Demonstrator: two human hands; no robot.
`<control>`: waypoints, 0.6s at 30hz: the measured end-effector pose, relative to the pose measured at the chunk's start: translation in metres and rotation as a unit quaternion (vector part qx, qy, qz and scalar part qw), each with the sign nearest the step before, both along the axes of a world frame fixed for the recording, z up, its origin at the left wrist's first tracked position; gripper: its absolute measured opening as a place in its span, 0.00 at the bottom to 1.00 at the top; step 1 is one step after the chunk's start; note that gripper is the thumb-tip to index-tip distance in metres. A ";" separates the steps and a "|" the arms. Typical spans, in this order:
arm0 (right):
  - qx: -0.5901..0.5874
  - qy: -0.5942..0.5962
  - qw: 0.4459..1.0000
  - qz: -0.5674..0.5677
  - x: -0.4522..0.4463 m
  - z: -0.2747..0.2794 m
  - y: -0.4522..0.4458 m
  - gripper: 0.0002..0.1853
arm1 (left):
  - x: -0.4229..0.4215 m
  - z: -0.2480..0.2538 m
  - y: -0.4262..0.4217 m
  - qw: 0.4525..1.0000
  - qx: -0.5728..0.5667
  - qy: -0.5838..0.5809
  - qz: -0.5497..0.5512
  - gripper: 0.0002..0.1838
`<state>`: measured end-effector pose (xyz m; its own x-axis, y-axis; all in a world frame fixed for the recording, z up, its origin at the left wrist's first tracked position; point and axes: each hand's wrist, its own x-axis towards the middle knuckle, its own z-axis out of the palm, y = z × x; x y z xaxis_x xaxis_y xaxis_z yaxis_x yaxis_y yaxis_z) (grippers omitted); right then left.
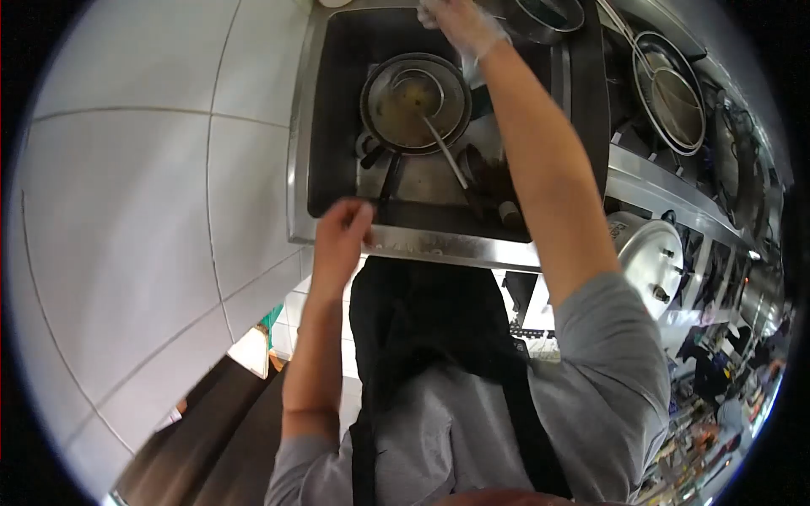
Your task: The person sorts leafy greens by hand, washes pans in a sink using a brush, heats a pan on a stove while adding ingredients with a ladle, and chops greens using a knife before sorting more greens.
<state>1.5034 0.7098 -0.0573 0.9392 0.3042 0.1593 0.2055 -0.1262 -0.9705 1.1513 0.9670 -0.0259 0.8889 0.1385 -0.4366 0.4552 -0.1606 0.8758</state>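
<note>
Frying pan (401, 131) sits in the sink (472, 250), its black handle (390, 179) towards you. Steady it by that handle before shifting it, since the long-handled utensil (440, 140) lying across it could slide out. It looks round and dark-rimmed, with brownish residue inside. Your left hand (342, 231) curls loosely near the front edge; your right hand (460, 24) is at the far side. Whether either grips anything, I cannot tell.

glossy white rectangular wall tiles (126, 211), pretty smooth tbh, dark grey box-shaped metal sink (456, 244) with a shiny rim, long thin silvery metal utensil handle (444, 152), big rounded silver metal pot (654, 266), kinda polished, matt black cloth apron (430, 316), soft-looking grey cloth T-shirt (413, 430)
</note>
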 end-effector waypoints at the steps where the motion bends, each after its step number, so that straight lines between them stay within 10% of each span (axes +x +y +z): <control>1: -0.046 0.047 0.995 -0.069 -0.006 -0.022 -0.007 0.14 | 0.044 -0.008 -0.003 1.000 0.006 0.025 -0.011 0.12; 4: -0.296 0.057 0.926 -0.227 -0.103 -0.063 -0.032 0.25 | 0.193 -0.032 -0.035 0.990 -0.116 -0.080 -0.010 0.12; 6: -0.716 0.063 0.689 0.096 -0.161 -0.148 -0.060 0.21 | 0.294 -0.073 -0.073 0.934 -0.343 -0.070 0.073 0.12; 8: -0.634 0.294 0.713 0.056 -0.230 -0.176 -0.062 0.17 | 0.362 -0.097 -0.105 0.855 -0.498 0.041 0.137 0.09; 10: -0.705 0.284 0.588 0.278 -0.274 -0.197 -0.066 0.14 | 0.468 -0.282 -0.130 0.823 -0.559 0.096 0.029 0.32; 13: -0.685 0.411 0.591 0.114 -0.271 -0.169 -0.042 0.15 | 0.443 -0.281 -0.156 0.828 -0.552 0.097 -0.006 0.33; 16: -0.623 0.465 0.628 -0.023 -0.283 -0.191 -0.038 0.13 | 0.324 -0.179 -0.132 0.935 -0.354 0.005 -0.018 0.11; 18: -0.627 0.465 0.625 0.019 -0.282 -0.197 -0.045 0.13 | 0.262 -0.217 -0.128 0.983 -0.165 0.074 0.032 0.10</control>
